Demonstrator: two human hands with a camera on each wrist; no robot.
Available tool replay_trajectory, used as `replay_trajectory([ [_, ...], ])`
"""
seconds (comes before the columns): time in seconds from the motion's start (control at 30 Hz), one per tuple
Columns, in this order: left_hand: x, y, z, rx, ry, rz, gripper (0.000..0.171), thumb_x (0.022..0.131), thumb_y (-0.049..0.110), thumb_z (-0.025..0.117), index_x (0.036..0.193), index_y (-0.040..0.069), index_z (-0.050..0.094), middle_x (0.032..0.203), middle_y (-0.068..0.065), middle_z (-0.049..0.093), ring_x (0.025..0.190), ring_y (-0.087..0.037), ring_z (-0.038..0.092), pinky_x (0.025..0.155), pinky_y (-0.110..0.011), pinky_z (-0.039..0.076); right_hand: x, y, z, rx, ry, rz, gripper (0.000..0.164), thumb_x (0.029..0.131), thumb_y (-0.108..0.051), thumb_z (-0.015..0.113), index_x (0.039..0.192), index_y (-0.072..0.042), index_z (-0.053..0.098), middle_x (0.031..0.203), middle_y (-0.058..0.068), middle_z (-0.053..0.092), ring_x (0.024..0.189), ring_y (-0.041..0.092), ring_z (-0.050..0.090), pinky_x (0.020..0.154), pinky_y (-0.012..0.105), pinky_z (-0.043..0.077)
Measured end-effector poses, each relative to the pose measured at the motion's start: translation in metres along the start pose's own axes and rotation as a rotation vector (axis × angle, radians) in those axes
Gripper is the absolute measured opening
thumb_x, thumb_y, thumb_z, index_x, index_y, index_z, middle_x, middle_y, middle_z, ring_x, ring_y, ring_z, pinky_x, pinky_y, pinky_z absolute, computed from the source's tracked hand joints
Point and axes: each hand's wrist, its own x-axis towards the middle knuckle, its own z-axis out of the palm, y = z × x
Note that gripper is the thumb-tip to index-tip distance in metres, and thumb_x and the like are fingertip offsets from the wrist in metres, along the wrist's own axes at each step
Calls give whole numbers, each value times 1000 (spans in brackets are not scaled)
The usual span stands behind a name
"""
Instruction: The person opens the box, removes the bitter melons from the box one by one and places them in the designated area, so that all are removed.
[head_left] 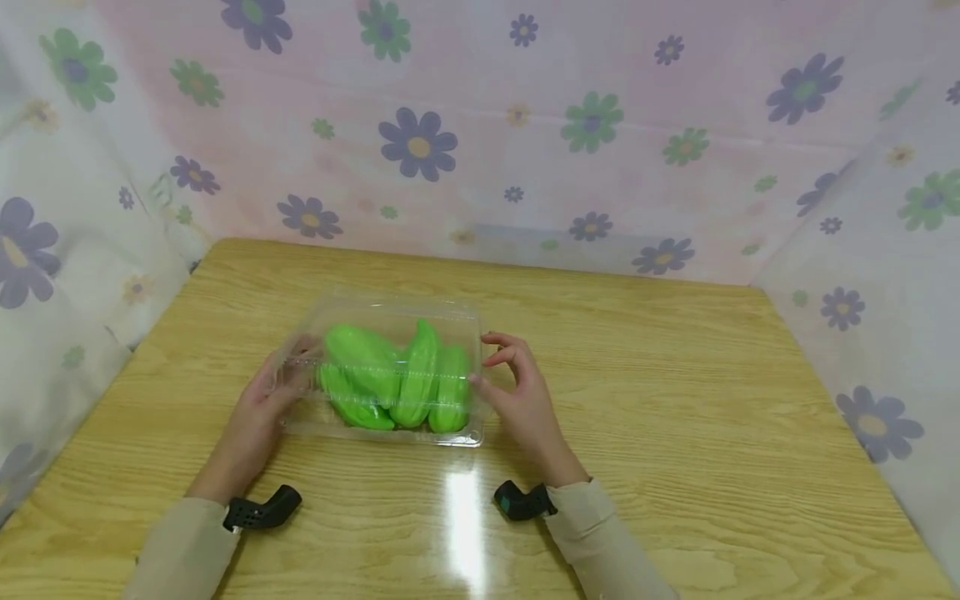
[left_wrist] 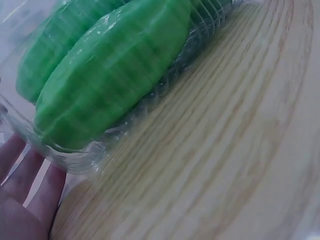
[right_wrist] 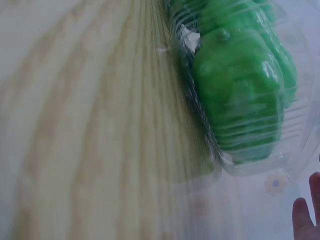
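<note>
A clear plastic clamshell box stands on the table with its lid over several bright green, ridged, gourd-like vegetables. My left hand holds the box's left end, thumb toward the front and fingers at the end wall. In the left wrist view, the fingertips meet the rounded clear end. At the other end is my right hand, its thumb tip right at the box's right side and its fingers bent loosely beside it. Two right fingers show apart from the box in the right wrist view.
The wood-grain table extends to the right and in front of the box. Flower-printed cloth hangs behind the table and along both sides. Black bands sit on both wrists.
</note>
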Motion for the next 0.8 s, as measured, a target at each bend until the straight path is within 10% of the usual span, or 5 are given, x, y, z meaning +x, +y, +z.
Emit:
replay_trajectory([
  [0.47,0,-4,-1,-90,25,-31,49,95,19,44,141,22,27,142,-2,29,128,-16,27,95,-11,29,11,-7,1,51,26,34,19,82,-9,64,89,-1,47,117,9,48,121,23,36,101,55,19],
  [0.8,5,-5,-1,-70,5,-56,52,94,17,45,142,20,24,147,1,19,132,-16,19,98,-11,26,32,5,-1,155,65,-54,17,82,-8,64,89,-5,50,108,8,49,113,20,44,102,40,25],
])
